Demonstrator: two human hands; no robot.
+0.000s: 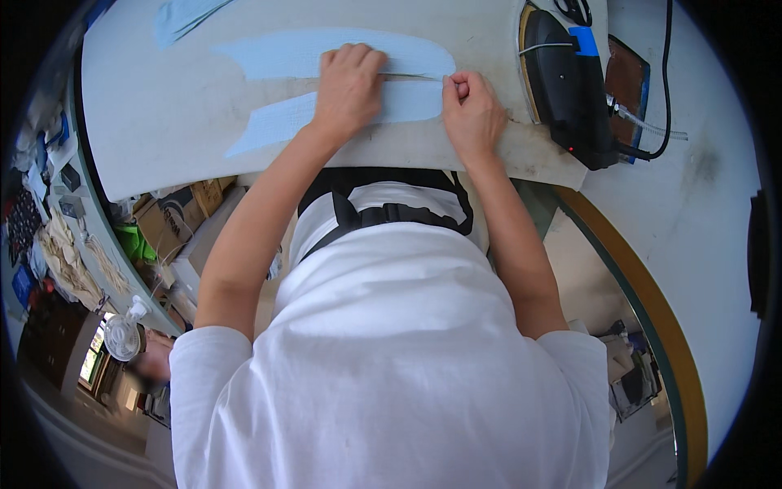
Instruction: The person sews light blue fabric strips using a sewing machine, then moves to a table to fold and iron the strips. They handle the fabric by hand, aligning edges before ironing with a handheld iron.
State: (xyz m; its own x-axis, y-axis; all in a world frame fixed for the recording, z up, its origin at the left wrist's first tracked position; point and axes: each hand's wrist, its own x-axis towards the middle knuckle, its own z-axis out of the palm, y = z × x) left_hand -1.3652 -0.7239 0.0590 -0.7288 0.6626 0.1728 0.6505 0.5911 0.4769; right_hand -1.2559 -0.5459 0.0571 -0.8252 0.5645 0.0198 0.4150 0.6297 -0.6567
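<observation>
Two long, curved light-blue fabric pieces lie side by side on the pale ironing surface (163,114). The far piece (281,53) and the near piece (281,122) have a narrow gap between them. My left hand (350,90) bends over the middle of both, fingers curled down on the far piece; its fingertips are partly hidden. At the right end, where the two pieces meet, my right hand (475,114) is closed in a pinch on the edge of the fabric.
A black iron (562,90) with a cord stands just right of my right hand, beside a brown pad (626,81). Scissor handles (575,10) show behind it. More blue fabric (183,18) lies far left. Boxes (167,220) sit below the surface; another person (151,359) is at lower left.
</observation>
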